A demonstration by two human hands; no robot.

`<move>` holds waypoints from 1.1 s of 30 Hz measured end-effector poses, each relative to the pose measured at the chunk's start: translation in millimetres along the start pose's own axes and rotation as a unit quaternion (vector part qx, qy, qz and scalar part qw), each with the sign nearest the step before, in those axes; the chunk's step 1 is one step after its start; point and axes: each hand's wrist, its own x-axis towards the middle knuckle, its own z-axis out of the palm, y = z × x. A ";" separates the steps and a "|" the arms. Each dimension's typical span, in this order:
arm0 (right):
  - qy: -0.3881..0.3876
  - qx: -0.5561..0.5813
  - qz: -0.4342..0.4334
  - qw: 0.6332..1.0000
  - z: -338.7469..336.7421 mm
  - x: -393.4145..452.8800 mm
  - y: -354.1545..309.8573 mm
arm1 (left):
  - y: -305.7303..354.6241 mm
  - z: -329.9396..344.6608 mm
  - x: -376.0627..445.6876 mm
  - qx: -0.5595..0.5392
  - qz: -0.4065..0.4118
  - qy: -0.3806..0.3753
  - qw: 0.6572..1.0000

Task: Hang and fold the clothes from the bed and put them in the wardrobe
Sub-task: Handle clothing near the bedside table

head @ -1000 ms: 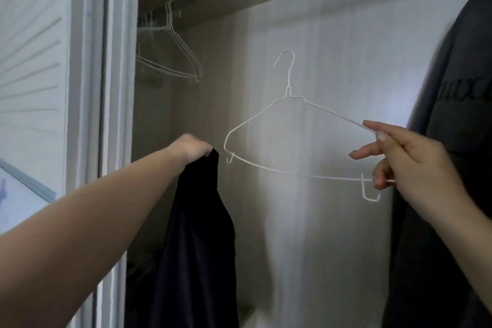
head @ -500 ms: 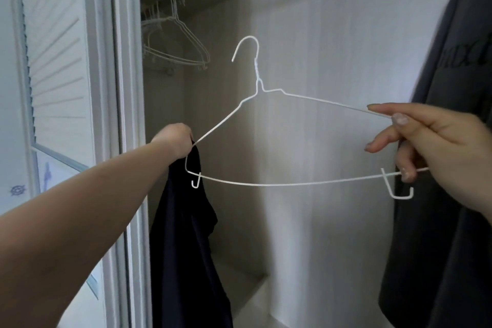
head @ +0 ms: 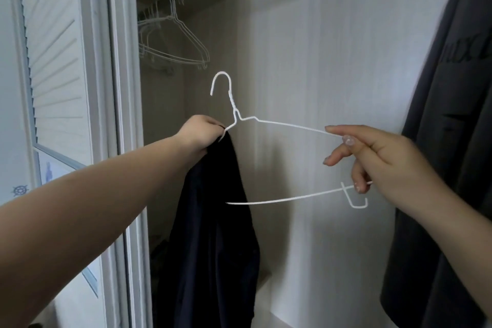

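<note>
White wire hanger (head: pixel 279 125) is held up inside the open wardrobe (head: pixel 319 48), its left end tucked into a dark navy garment (head: pixel 213 221). The left hand (head: pixel 199 133) clenches that garment's top; the right hand (head: pixel 378 157) pinches the hanger's right end. More white wire hangers (head: pixel 173 42) hang on the rail, and a dark grey garment (head: pixel 452 141) hangs at the right.

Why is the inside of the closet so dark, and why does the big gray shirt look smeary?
Head view: daylight falls on the louvered door, so the corner behind the empty wire hangers stays in shadow. Head view: the gray shirt sits at the picture's edge, and its lettering is blurred. Head view: the white hanger stands out sharply.
</note>
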 end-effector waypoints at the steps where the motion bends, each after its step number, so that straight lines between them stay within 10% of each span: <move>1: 0.000 -0.009 -0.004 1.000 3.0 -1.7 3.2 | 7.5 6.5 -2.3 -0.029 0.007 -0.007 1.000; 7: 0.039 -0.045 -0.053 0.997 2.2 -8.8 15.9 | 26.5 15.2 -4.3 -0.158 0.045 -0.051 0.985; 12: 0.027 -0.118 -0.060 0.991 -1.8 -7.0 24.8 | 30.0 16.9 -4.0 -0.056 0.113 -0.059 0.990; 16: 0.108 -0.470 -0.183 0.856 13.6 -8.9 17.8 | 28.0 26.5 -2.9 -0.014 0.139 -0.012 0.990; 19: 0.033 -0.431 -0.227 0.872 56.8 -27.2 0.2 | 31.1 33.0 -4.1 -0.008 0.153 -0.006 0.988; 25: -0.282 -0.357 0.074 0.887 122.1 -50.6 32.0 | 40.3 31.1 -13.9 -0.020 0.162 -0.007 0.987; 33: -0.289 -0.304 0.093 0.903 85.8 -46.6 47.3 | 9.2 -1.1 -2.9 -0.017 0.139 0.047 0.989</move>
